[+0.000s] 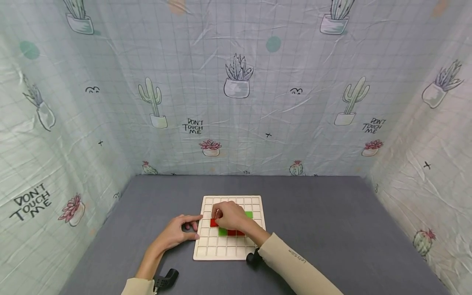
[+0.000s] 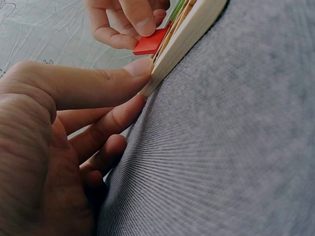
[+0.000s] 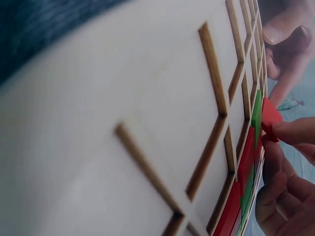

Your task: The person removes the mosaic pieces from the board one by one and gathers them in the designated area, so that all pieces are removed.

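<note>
My right hand (image 1: 230,216) pinches a red square tile (image 2: 150,43) between thumb and fingers. It holds the tile at the left part of a pale wooden grid board (image 1: 206,253), tilted against the surface in the left wrist view. My left hand (image 1: 175,233) rests at the board's left edge, its thumb and index finger touching the side. Below the right hand, a green tile (image 1: 222,232) lies in the grid beside red tiles (image 1: 236,233). Another green tile (image 1: 249,214) shows to the right of that hand. The hand hides part of the grid.
Grey cloth (image 1: 313,229) covers the table around the board. Patterned fabric walls (image 1: 236,114) enclose the back and both sides. A dark wrist device (image 1: 166,279) sits on the left wrist, and another (image 1: 253,259) shows by the right sleeve.
</note>
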`<state>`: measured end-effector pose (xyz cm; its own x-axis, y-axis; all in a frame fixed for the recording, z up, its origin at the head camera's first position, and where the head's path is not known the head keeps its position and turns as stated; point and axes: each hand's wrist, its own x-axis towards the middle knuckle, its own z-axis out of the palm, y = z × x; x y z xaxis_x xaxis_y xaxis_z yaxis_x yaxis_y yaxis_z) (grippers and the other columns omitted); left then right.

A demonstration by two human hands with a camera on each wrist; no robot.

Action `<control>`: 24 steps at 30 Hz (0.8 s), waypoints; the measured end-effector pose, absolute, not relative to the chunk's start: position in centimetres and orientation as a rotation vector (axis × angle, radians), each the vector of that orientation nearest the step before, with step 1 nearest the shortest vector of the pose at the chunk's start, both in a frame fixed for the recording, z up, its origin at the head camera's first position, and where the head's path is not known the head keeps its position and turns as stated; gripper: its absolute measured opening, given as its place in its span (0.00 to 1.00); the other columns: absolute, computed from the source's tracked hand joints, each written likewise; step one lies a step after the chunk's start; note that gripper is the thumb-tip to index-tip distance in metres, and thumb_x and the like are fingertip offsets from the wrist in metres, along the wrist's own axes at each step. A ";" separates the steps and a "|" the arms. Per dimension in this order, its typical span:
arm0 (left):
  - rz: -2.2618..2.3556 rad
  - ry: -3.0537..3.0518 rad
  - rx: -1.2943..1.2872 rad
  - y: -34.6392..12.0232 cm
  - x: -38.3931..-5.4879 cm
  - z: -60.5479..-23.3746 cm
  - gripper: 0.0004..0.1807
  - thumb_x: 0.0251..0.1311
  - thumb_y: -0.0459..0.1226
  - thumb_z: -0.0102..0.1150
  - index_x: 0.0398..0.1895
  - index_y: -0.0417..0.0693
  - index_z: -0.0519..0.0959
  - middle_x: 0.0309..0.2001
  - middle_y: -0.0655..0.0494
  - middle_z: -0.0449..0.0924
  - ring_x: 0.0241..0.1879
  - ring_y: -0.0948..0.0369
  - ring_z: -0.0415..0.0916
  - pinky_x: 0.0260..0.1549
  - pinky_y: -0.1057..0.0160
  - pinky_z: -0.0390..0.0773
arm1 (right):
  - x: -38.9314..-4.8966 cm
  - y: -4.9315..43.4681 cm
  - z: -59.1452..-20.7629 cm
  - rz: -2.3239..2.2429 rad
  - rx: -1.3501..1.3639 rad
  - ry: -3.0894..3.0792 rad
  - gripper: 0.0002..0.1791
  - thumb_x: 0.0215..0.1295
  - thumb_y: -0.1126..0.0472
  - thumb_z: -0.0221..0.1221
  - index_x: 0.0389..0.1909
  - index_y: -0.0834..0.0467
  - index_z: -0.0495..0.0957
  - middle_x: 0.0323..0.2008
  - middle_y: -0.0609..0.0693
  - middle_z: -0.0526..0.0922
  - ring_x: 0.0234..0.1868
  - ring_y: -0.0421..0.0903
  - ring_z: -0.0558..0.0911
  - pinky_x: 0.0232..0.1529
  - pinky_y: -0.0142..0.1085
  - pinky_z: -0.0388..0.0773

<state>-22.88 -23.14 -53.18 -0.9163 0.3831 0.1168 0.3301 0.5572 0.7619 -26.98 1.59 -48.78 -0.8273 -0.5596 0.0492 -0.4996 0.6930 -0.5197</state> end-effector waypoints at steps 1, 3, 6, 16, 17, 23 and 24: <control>1.312 2.718 0.624 -23.1 -22.9 -53.2 0.32 0.52 0.42 0.78 0.63 0.47 0.82 0.35 0.64 0.83 0.35 0.67 0.69 0.40 0.66 0.67 | -27.0 1.7 -48.8 -0.816 -0.878 2.779 0.11 0.59 0.67 0.63 0.32 0.47 0.85 0.25 0.36 0.82 0.26 0.34 0.73 0.29 0.30 0.69; 1.321 2.721 0.620 -23.1 -22.9 -53.2 0.32 0.52 0.41 0.78 0.63 0.47 0.83 0.35 0.63 0.82 0.35 0.67 0.69 0.40 0.66 0.67 | -27.0 1.9 -48.7 -0.838 -0.886 2.763 0.11 0.59 0.68 0.62 0.33 0.47 0.86 0.26 0.37 0.82 0.26 0.35 0.73 0.29 0.30 0.69; 1.322 2.726 0.604 -23.0 -23.0 -53.1 0.32 0.51 0.41 0.79 0.62 0.48 0.83 0.34 0.64 0.83 0.35 0.67 0.69 0.40 0.66 0.67 | -27.4 2.2 -48.7 -0.890 -0.897 2.722 0.11 0.62 0.68 0.63 0.34 0.48 0.87 0.26 0.38 0.84 0.24 0.34 0.74 0.28 0.29 0.69; 1.320 2.701 0.561 -22.9 -23.0 -53.1 0.32 0.50 0.41 0.79 0.62 0.48 0.83 0.33 0.64 0.83 0.34 0.66 0.68 0.39 0.66 0.66 | -27.7 3.4 -47.9 -1.062 -0.882 2.627 0.09 0.65 0.66 0.65 0.36 0.48 0.89 0.30 0.39 0.86 0.28 0.35 0.78 0.32 0.30 0.73; 1.321 2.702 0.560 -22.8 -23.0 -53.1 0.32 0.50 0.41 0.78 0.62 0.48 0.84 0.33 0.63 0.83 0.34 0.66 0.68 0.39 0.66 0.66 | -27.7 3.6 -47.7 -1.075 -0.876 2.621 0.09 0.65 0.66 0.65 0.36 0.48 0.89 0.31 0.39 0.86 0.28 0.36 0.79 0.32 0.31 0.73; 1.312 2.714 0.549 -23.0 -23.0 -53.3 0.32 0.50 0.41 0.79 0.62 0.48 0.84 0.32 0.64 0.83 0.35 0.66 0.69 0.39 0.66 0.66 | -27.6 4.5 -47.0 -1.128 -0.892 2.592 0.08 0.67 0.65 0.64 0.38 0.50 0.89 0.34 0.43 0.88 0.28 0.37 0.78 0.31 0.31 0.74; 1.313 2.713 0.549 -23.0 -23.0 -53.3 0.32 0.50 0.41 0.79 0.62 0.48 0.84 0.32 0.64 0.83 0.35 0.66 0.69 0.39 0.66 0.65 | -27.7 4.7 -46.9 -1.137 -0.894 2.589 0.08 0.67 0.65 0.64 0.39 0.50 0.89 0.34 0.43 0.88 0.27 0.38 0.78 0.31 0.31 0.75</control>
<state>-23.02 -22.99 -53.31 -0.9328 0.3503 0.0844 0.2835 0.5691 0.7719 -27.65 4.73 -46.93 -0.8043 -0.5893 0.0764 -0.4550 0.5281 -0.7170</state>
